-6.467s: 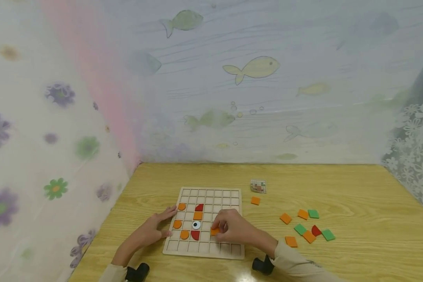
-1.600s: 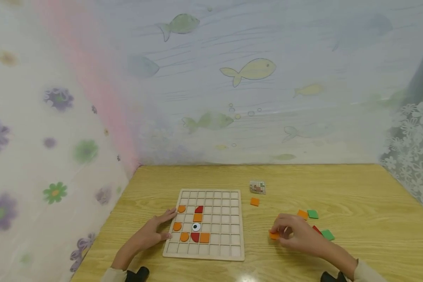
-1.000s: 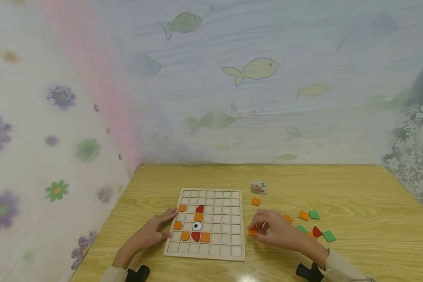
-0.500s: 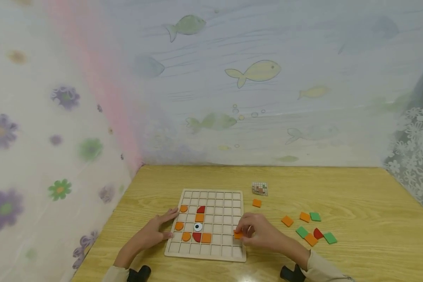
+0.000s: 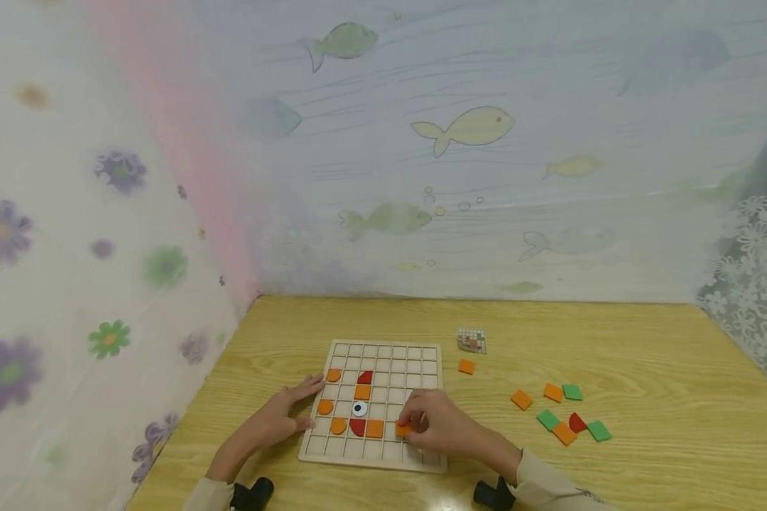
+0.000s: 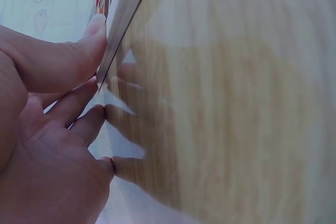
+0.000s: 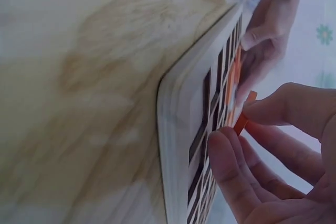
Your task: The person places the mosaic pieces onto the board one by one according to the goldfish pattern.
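Note:
In the head view a square wooden grid board (image 5: 415,353) lies on the table. My right hand (image 5: 446,424) pinches an orange square tile (image 5: 403,429) over its lower rows; the right wrist view shows this tile tilted between thumb and fingers. Fingers of my left hand (image 5: 276,420) touch the board's left edge, spread out, with the thumb on the rim in the left wrist view. Set in the board are three orange round tiles (image 5: 338,426), two red quarter-round tiles (image 5: 365,377), two orange squares (image 5: 374,429) and a white eye disc (image 5: 359,409).
Right of the board lie loose orange squares (image 5: 521,399), green tiles (image 5: 599,431) and a red piece (image 5: 577,423). A lone orange square (image 5: 466,367) sits below a small picture card (image 5: 471,341). A patterned cloth wall (image 5: 473,234) borders the table's back.
The orange square held earliest now sits beside the lower red piece. My right hand has since taken another orange square from the right and carried it left over the board. The left hand stays put.

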Demonstrator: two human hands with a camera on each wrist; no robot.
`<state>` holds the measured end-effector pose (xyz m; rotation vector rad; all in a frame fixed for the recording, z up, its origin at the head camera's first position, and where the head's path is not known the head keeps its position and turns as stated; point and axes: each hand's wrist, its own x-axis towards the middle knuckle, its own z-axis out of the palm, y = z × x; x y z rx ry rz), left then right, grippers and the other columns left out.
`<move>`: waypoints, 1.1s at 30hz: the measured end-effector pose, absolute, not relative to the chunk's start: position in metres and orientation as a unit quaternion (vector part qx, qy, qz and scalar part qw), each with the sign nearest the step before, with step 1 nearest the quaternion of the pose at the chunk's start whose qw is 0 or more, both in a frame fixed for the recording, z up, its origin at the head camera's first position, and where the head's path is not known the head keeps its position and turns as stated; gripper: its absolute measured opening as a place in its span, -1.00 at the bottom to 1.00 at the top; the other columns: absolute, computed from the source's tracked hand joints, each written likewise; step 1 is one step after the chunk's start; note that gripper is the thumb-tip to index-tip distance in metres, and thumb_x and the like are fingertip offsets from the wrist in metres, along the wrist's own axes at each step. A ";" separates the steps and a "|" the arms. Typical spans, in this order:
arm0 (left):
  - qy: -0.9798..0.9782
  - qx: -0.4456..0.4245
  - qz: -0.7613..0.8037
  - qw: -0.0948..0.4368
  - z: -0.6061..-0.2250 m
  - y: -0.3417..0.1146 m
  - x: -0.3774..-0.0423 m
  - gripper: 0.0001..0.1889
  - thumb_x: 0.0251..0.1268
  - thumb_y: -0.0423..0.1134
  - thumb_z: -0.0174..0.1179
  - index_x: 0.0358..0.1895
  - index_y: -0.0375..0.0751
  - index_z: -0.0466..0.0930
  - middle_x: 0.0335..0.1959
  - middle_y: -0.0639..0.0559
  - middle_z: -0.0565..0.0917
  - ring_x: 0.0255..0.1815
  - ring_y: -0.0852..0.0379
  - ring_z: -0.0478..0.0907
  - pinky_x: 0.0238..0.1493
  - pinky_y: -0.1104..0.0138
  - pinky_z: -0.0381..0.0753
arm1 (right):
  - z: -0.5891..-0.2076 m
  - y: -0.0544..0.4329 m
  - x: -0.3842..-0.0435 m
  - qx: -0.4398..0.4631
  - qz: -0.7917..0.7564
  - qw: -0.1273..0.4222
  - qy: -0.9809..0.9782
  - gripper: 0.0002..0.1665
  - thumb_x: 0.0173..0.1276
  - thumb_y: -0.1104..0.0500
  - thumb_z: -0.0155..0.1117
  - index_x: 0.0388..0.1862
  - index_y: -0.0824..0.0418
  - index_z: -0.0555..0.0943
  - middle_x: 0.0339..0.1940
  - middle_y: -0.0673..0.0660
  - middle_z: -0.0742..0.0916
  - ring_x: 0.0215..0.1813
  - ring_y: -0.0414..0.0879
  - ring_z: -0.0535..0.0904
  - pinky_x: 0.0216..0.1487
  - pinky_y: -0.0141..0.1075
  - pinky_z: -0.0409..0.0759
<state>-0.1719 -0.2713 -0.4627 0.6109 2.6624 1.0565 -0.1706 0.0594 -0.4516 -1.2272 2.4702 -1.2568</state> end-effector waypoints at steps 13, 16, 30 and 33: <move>0.910 0.210 0.344 0.100 -0.457 -0.270 -0.174 -0.32 0.23 -0.26 0.24 0.42 -0.28 0.21 0.47 -0.18 0.11 0.47 -0.26 -0.08 0.34 -0.26 -0.33 | -0.454 0.034 -0.170 -0.398 -0.334 0.027 0.854 -0.85 0.02 0.39 0.31 -0.39 0.26 0.73 -0.44 -0.05 0.59 -0.41 -0.35 0.39 -0.38 -0.54 0.45; 0.909 0.211 0.346 0.103 -0.459 -0.270 -0.174 -0.31 0.23 -0.26 0.24 0.42 -0.28 0.21 0.47 -0.17 0.11 0.47 -0.26 -0.08 0.33 -0.27 -0.33 | -0.453 0.034 -0.168 -0.397 -0.316 0.030 0.861 -0.83 0.04 0.38 0.31 -0.36 0.24 0.74 -0.41 -0.06 0.59 -0.40 -0.35 0.39 -0.37 -0.54 0.44; 0.906 0.203 0.357 0.107 -0.463 -0.270 -0.175 -0.31 0.21 -0.26 0.25 0.42 -0.25 0.22 0.47 -0.16 0.11 0.47 -0.25 -0.08 0.33 -0.27 -0.35 | -0.455 0.073 -0.173 -0.407 -0.360 0.040 0.839 -0.83 0.15 0.34 0.27 -0.30 0.17 0.73 -0.32 -0.05 0.61 -0.41 -0.32 0.43 -0.42 -0.50 0.47; 0.908 0.201 0.353 0.105 -0.462 -0.270 -0.175 -0.31 0.21 -0.26 0.25 0.42 -0.24 0.23 0.47 -0.15 0.12 0.47 -0.24 -0.08 0.34 -0.26 -0.34 | -0.455 0.087 -0.175 -0.393 -0.360 0.044 0.845 -0.82 0.15 0.33 0.27 -0.28 0.16 0.72 -0.31 -0.06 0.59 -0.40 -0.30 0.43 -0.41 -0.47 0.47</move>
